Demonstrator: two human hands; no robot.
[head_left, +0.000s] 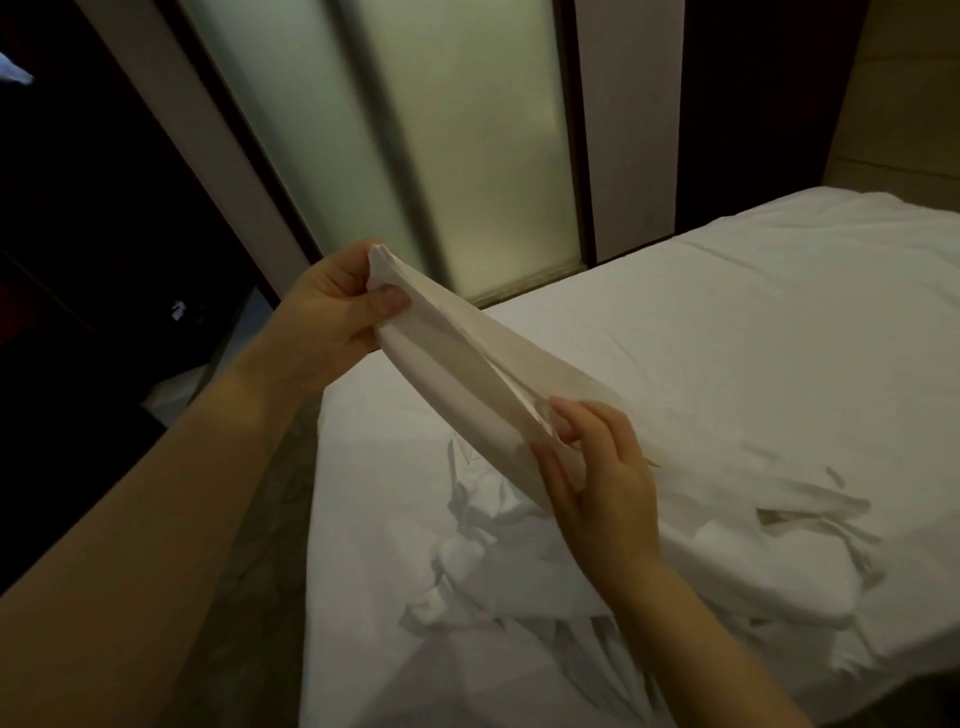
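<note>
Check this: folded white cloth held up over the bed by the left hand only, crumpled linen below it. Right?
Wrong on one count: the head view shows both hands on it. The left hand pinches the upper end of the folded white cloth, the right hand its lower end. It is over the bed, crumpled linen below.
</note>
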